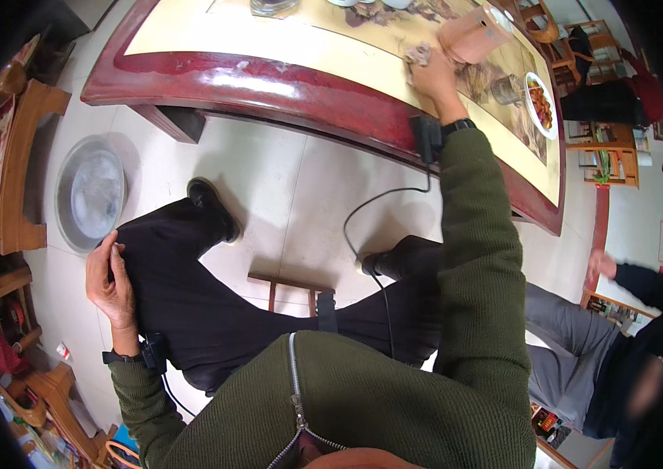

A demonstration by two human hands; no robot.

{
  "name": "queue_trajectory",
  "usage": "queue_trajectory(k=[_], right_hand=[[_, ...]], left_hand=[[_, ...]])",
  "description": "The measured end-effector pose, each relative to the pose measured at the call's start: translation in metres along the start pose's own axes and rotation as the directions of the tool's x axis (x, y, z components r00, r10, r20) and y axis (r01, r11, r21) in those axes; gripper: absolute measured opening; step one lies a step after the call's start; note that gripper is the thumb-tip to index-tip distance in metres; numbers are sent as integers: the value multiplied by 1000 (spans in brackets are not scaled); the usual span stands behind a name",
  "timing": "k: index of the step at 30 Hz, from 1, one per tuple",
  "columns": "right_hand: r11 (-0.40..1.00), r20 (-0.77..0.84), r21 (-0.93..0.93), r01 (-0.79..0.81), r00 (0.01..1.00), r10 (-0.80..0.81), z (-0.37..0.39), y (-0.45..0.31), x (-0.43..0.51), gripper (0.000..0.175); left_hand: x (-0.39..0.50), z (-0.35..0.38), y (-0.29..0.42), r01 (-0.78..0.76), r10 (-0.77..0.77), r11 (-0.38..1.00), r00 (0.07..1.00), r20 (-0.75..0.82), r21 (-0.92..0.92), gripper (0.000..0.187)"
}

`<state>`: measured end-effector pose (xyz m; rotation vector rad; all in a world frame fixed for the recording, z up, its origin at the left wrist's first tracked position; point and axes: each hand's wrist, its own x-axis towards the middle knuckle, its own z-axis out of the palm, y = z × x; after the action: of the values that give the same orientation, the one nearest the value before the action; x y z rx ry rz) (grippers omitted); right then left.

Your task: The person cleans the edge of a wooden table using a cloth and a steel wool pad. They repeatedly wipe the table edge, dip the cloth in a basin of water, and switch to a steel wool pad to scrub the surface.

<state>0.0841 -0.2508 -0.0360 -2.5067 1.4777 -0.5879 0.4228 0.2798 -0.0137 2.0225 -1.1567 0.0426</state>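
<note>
My right hand (438, 81) reaches over the low table with a dark red rim (331, 97) and is closed around a crumpled greyish cloth or tissue (418, 54), which presses on the patterned tabletop. Just beyond the fingers stands a pinkish cylindrical container (475, 35). Farther right are a clear glass cup (507, 89) and a white oval dish (528, 97) with reddish-brown food in it. My left hand (110, 284) is beside my left knee, relaxed and holding nothing, its fingers slightly bent.
A round metal basin (63, 202) is on the tiled floor left of my leg. A black cable (345, 225) runs from my right wrist device. A person in grey trousers (571, 328) is at the right. Wooden chairs (20, 176) line the left.
</note>
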Motion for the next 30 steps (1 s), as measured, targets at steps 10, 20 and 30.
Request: queue_trajectory(k=[10, 20, 30], right_hand=[[820, -131, 319, 476, 879, -459, 53, -167, -88, 49], [934, -111, -100, 344, 929, -354, -84, 30, -228, 76], [759, -128, -281, 587, 761, -636, -18, -56, -184, 56]], left_hand=[[-2, 3, 9, -17, 17, 998, 1000, 2, -62, 22], [-10, -7, 28, -44, 40, 996, 998, -54, -74, 23], [1, -2, 27, -158, 153, 986, 985, 84, 56, 27]])
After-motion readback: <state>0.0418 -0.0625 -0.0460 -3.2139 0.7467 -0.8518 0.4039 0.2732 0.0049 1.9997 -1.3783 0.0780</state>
